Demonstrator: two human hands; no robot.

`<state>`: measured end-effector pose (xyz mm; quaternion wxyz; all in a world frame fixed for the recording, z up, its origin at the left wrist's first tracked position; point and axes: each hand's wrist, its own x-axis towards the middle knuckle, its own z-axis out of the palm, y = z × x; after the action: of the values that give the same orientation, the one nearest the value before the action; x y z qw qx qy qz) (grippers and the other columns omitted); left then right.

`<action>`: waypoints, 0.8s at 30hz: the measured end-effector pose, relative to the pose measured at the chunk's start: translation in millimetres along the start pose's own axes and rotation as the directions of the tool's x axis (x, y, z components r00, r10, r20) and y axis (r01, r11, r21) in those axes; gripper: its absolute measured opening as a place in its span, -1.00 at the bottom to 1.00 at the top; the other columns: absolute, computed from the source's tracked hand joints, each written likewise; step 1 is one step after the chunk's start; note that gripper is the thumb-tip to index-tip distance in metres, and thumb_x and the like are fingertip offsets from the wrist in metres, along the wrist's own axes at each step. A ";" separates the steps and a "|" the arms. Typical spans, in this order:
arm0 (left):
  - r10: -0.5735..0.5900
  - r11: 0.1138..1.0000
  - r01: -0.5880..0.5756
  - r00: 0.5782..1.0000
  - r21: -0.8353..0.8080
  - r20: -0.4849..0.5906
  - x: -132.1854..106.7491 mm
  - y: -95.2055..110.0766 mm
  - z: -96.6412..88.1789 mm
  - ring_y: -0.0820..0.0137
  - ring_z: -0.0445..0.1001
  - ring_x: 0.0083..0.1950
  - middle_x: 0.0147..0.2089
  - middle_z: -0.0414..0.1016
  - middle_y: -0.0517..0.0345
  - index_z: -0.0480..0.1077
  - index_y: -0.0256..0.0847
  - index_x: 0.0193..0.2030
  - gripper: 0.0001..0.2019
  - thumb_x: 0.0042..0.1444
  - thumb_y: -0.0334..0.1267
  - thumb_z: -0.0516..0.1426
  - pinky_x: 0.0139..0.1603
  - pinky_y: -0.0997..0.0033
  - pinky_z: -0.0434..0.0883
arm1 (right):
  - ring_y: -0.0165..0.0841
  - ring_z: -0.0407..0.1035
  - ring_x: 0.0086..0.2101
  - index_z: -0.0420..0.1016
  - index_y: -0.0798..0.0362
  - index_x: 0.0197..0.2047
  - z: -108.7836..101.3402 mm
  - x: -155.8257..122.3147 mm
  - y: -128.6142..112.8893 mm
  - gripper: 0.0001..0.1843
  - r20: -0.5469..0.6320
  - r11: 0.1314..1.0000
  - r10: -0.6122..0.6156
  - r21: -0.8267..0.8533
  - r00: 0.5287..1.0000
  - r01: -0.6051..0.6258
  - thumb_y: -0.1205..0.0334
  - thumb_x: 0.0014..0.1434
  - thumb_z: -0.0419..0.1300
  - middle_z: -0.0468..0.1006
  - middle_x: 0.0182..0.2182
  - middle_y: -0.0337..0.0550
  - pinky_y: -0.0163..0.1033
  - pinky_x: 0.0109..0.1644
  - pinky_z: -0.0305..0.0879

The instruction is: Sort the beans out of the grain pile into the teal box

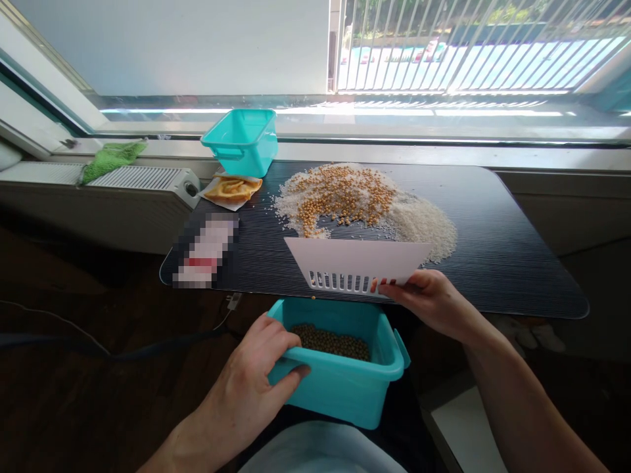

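Note:
My left hand [261, 368] grips the left rim of a turquoise plastic bin [340, 387], thumb outside and fingers over the edge. Small brownish-green grains [330, 341] cover the bin's bottom. The bin is just below the table's front edge. In my right hand [434, 299] is a white slotted plastic panel [359, 259], pinched at its lower right corner and tilted over the table edge above the bin. Behind the panel, a pile of white rice [424, 226] mixed with yellow-orange peas or similar grains [340, 194] spreads across the dark table.
A second turquoise bin [241, 144] stands at the table's back left. Before it, a folded pastry-like food [234, 188] lies on a napkin. A blurred-out item [207, 251] is at the left end of the dark table [507, 256]. A green cloth [112, 159] hangs on the radiator [142, 179].

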<state>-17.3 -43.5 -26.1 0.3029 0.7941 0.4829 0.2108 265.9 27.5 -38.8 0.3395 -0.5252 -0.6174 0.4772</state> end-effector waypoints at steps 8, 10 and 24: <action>-0.001 1.000 0.001 1.000 -0.013 -0.005 -0.5 1.3 0.0 0.29 0.28 -0.17 -0.33 0.34 0.15 0.31 -0.19 -0.30 -0.94 0.13 -0.42 0.08 -0.19 0.27 0.36 | -0.19 0.52 -0.30 0.64 0.11 -0.30 9.0 9.1 1.4 -0.66 -0.031 1.000 -0.024 0.001 0.999 0.024 0.00 0.02 0.27 0.65 -0.30 -0.12 -0.15 -0.19 0.47; 0.004 1.000 -0.004 1.000 -0.004 -0.012 -0.9 1.8 -0.4 0.30 0.29 -0.18 -0.34 0.34 0.15 0.32 -0.18 -0.30 -0.94 0.13 -0.42 0.07 -0.17 0.26 0.36 | -0.20 0.52 -0.29 0.64 0.10 -0.29 6.8 8.4 0.6 -0.67 0.036 1.000 -0.020 -0.005 0.999 0.020 0.00 0.03 0.26 0.65 -0.28 -0.14 -0.17 -0.19 0.47; -0.015 0.999 0.016 1.000 0.032 -0.006 -2.2 2.8 0.9 0.26 0.29 -0.15 -0.34 0.34 0.15 0.32 -0.18 -0.30 -0.93 0.11 -0.42 0.09 -0.10 0.21 0.34 | -0.19 0.51 -0.34 0.64 0.06 -0.29 28.4 -0.3 -0.1 -0.77 -0.118 0.990 -0.065 -0.132 0.991 0.049 0.13 0.04 0.25 0.65 -0.36 -0.19 -0.19 -0.26 0.44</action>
<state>-16.0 -46.6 -24.9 0.2901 0.7945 0.4933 0.2029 239.8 20.7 -47.6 0.3556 -0.5563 -0.6398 0.3933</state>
